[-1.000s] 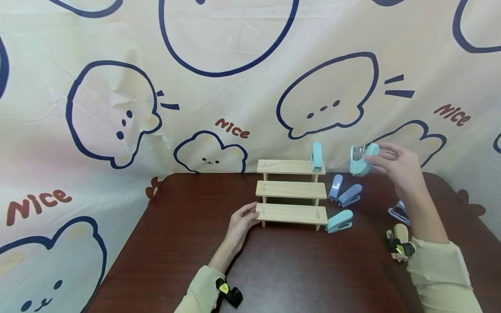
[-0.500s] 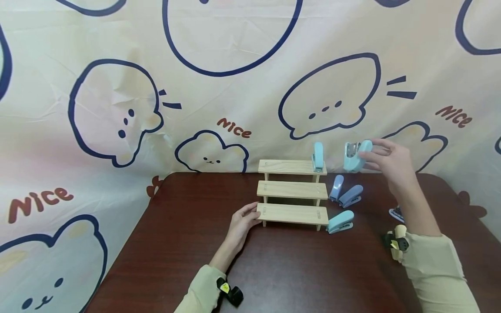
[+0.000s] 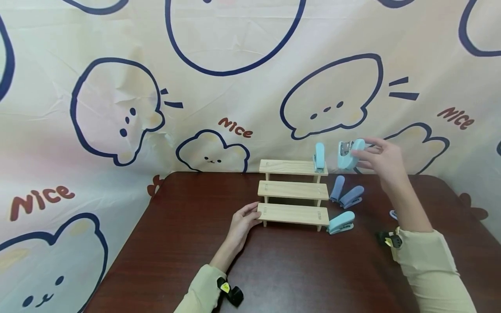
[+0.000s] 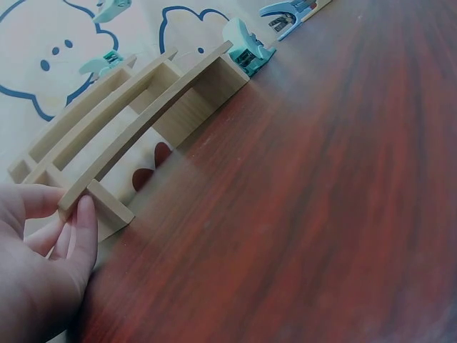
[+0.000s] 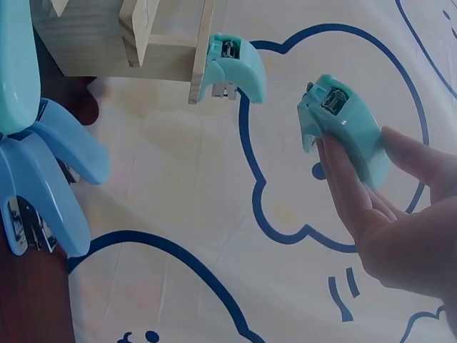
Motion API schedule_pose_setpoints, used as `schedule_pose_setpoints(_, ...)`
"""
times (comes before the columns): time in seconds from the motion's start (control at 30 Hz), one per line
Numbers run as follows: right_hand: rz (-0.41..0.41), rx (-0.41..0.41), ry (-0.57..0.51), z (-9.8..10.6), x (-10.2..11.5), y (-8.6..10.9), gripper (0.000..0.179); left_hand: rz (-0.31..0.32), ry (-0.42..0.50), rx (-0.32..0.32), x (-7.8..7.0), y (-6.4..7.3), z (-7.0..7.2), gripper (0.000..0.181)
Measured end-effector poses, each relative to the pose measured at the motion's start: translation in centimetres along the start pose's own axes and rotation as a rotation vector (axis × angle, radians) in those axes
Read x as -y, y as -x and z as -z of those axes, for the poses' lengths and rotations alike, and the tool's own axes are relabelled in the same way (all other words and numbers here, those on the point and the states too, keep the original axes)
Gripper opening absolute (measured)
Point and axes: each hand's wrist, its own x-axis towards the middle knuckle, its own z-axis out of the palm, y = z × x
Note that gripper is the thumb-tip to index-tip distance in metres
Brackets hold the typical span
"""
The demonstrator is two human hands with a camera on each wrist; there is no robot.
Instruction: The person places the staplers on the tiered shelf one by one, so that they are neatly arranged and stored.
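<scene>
My right hand (image 3: 385,163) pinches a mint-green stapler (image 3: 349,154) in the air, right of the top tier of a three-tier wooden rack (image 3: 292,213). In the right wrist view that held stapler (image 5: 346,125) sits between thumb and fingers, apart from the rack. Another mint stapler (image 3: 319,156) stands at the right end of the top tier. With thumb and fingertips, my left hand (image 4: 50,250) grips the left end of the lowest tier. A third mint stapler (image 3: 341,222) rests on the table beside the rack's lower right end.
Two blue staplers (image 3: 351,196) lie on the dark wooden table (image 3: 297,269) right of the rack. Farther right, a light-blue item (image 3: 393,214) is mostly hidden by the right forearm. A patterned cloth (image 3: 235,100) hangs behind the table.
My right hand has carried the mint stapler leftward and slightly up, closer to the top tier. The left hand keeps its grip on the rack. The view has shifted slightly.
</scene>
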Motion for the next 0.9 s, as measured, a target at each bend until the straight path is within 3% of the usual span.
schedule_pose_setpoints(0.4,0.021,0.029,0.017,-1.5,1.0,-0.2,0.067,-0.01,-0.007,0.003,-0.1,-0.1,0.0,0.047)
schedule_pose_setpoints(0.9,0.05,0.101,-0.048,-4.1,1.6,-0.8,0.063,-0.004,0.001,-0.005,0.1,0.0,0.0,0.048)
